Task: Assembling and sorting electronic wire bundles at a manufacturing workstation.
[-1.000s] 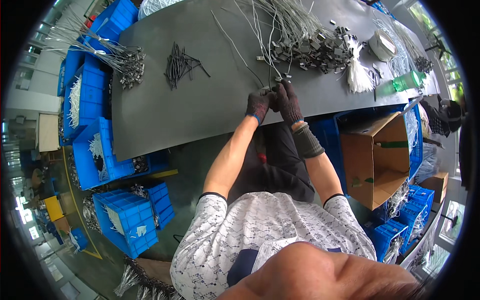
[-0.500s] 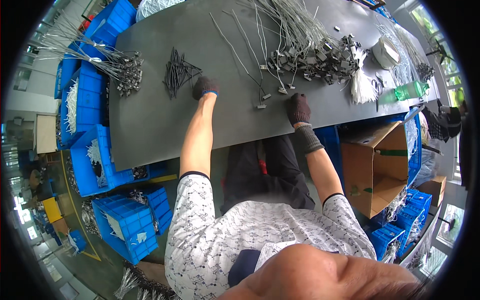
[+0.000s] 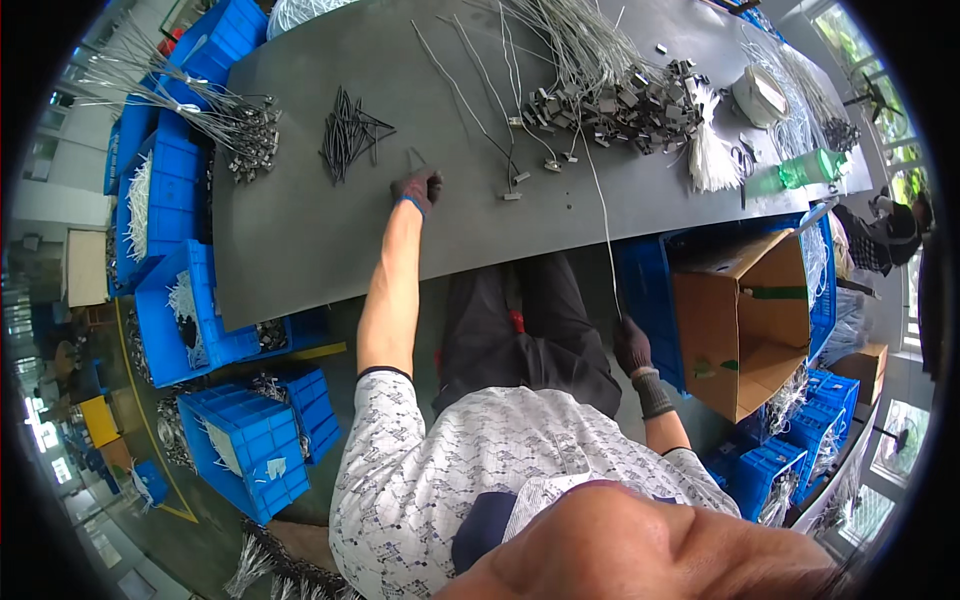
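**Wire drawn off the bench; left hand out at the dark pins**

The thin steel wire (image 3: 603, 225) runs from the heap of metal parts down over the near edge of the grey worktable (image 3: 300, 240), toward six o'clock, its lower end pinched in the right hand (image 3: 632, 347). That gloved hand is closed around the wire, fingers curled, held below table level beside the lap. Half a second ago it rested on the tabletop near the edge; now it has dropped and pulled back, so the wire looks drawn out along its length.

The left hand (image 3: 419, 187), also gloved, has moved from the table middle to about ten o'clock of the wire's top end. Its fingers are bent around something small and dark; whether they actually grip a piece cannot be told. Just beyond it, at eleven o'clock, lies the pile of dark pins (image 3: 350, 130).

The two hands, together a second ago, are now well apart. Judged from this, one wire is separated from the bundle and a pin is being fetched for it.

Outward: the heap of small metal clips (image 3: 610, 100) at one o'clock, loose wire bundle (image 3: 570, 35) behind it, a white tassel of ties (image 3: 712, 160), an open cardboard box (image 3: 745, 320) at three o'clock, blue crates (image 3: 170, 250) at nine.
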Demonstrator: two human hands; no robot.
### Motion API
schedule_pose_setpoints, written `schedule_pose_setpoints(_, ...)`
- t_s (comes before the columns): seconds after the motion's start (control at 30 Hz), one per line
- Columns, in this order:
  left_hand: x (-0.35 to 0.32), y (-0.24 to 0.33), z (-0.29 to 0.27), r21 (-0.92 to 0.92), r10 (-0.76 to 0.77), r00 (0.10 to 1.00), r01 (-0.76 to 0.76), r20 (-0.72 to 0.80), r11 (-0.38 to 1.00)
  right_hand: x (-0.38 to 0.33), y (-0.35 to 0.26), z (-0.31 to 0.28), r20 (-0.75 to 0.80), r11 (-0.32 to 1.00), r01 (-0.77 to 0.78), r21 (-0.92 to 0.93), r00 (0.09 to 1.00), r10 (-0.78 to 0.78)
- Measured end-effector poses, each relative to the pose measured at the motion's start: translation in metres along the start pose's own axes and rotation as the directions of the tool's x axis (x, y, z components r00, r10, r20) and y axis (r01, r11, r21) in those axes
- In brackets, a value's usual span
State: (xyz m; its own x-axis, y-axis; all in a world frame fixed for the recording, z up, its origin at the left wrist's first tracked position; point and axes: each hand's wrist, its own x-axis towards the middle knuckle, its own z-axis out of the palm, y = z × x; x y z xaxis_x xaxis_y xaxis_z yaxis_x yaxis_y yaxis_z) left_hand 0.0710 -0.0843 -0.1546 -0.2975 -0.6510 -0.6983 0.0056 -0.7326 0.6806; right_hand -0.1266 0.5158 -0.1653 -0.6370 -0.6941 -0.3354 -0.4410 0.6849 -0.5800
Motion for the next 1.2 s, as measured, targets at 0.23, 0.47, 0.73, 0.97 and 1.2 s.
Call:
schedule_pose_setpoints(0.23, -0.091, -0.049, 0.093, -0.445, 0.001, 0.975, 0.1, 0.221, 0.89, -0.141, 0.116, 0.021, 0.302, 0.9, -0.107, -0.421, 0.92, 0.251)
schedule_pose_setpoints(0.47, -0.124, -0.086, 0.173, -0.364, 0.041, 0.899, 0.134, 0.436, 0.922, -0.081, 0.017, 0.01, 0.122, 0.942, 0.122, -0.314, 0.989, -0.087)
schedule_pose_setpoints(0.73, -0.202, 0.001, 0.196, -0.502, 0.601, 0.794, -0.56, -0.095, 0.659, -0.025, 0.01, -0.012, 0.329, 0.855, 0.097, -0.509, 0.94, 0.09)
schedule_pose_setpoints(0.97, -0.23, 0.002, 0.182, -0.114, 0.545, 0.814, -0.533, 0.201, 0.838, -0.013, 0.019, -0.002, 0.347, 0.918, 0.105, -0.382, 0.937, 0.038)
schedule_pose_setpoints(1.2, -0.228, -0.101, 0.181, 0.105, 0.304, 0.783, -0.422, 0.542, 0.9, 0.055, -0.183, -0.038, -0.231, 0.851, 0.236, 0.468, 0.963, -0.14)
